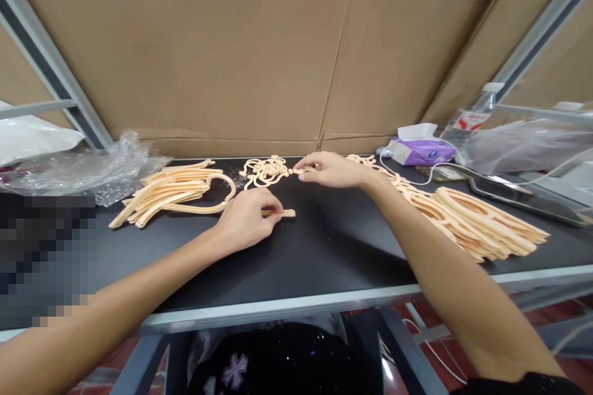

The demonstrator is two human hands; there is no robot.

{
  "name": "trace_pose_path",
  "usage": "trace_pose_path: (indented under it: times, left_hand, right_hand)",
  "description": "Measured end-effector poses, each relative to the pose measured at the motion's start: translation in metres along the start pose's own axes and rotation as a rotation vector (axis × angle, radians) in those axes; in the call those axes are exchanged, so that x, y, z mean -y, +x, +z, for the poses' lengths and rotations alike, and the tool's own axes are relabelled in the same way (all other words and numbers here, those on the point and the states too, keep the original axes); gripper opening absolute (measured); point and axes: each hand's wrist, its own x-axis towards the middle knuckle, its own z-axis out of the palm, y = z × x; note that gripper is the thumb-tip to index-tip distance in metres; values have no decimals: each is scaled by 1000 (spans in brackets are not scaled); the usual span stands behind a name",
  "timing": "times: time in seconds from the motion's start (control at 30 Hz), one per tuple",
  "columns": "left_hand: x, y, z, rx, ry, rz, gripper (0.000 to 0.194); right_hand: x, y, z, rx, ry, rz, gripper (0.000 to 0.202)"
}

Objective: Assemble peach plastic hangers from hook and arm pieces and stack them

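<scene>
My left hand (250, 216) is closed around a peach-coloured strip (288, 213), whose squared end sticks out to the right past the fingers. Just left of that hand, a curved loop (229, 182) of the same colour shows; I cannot tell whether it belongs to the held strip. My right hand (324, 170) pinches a small curved peach piece (303, 170) beside a pile of small curved pieces (266, 170) at the back of the table. To the left lies a stack of long peach strips (162, 194).
More long looped strips (482, 222) lie under and beyond my right forearm. Crumpled clear plastic (106, 166) sits at the left. A purple tissue pack (424, 149), a bottle (477, 114), a white cable (433, 170) and a dark tablet-like device (523, 191) are at the right. Cardboard (222, 49) walls the back.
</scene>
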Motion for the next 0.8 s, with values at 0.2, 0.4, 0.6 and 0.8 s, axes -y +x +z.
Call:
trace_pose_path:
  times: [0.2, 0.4, 0.6, 0.8]
  left_hand:
    - [-1, 0, -1, 31, 20, -44, 12]
    - [0, 0, 0, 38, 31, -31, 12]
    - [0, -1, 2, 60, 40, 5, 14]
    - [1, 0, 4, 74, 42, 30, 14]
  right_hand:
    - [1, 0, 1, 60, -15, -106, 23]
    - [7, -4, -1, 222, 35, -128, 24]
    - [13, -6, 1, 271, 56, -87, 24]
    - [14, -6, 2, 369, 1, -84, 22]
